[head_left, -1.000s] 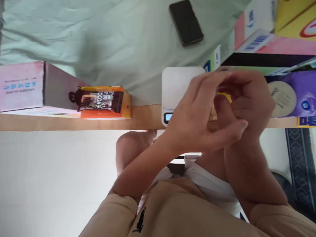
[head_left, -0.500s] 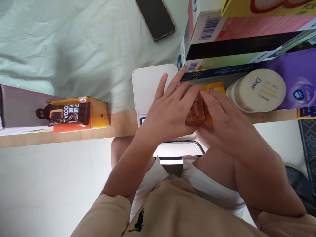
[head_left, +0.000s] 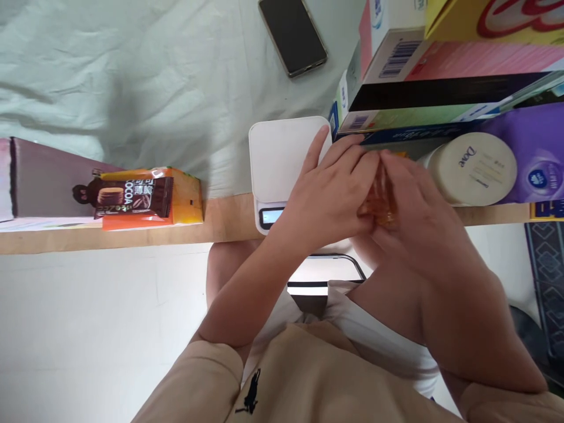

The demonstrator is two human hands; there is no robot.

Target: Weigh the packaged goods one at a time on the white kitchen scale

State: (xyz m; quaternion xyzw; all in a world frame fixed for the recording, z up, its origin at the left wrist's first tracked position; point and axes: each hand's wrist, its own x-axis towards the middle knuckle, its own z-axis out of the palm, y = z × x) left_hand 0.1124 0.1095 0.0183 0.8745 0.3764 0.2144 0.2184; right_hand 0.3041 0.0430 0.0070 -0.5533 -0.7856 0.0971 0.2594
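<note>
Glossy orange-brown packet (head_left: 384,198) gripped between left hand (head_left: 328,197) and right hand (head_left: 416,211), right of digital scale (head_left: 279,158).

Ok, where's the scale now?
Middle of the head view: the scale sits at the table's near edge, partly hidden by the left hand, with the phone beyond.

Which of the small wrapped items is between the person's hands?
The reddish-orange item, between the left hand and right hand. The brown COCOA packet lies off to the left, clear of both hands.
</note>
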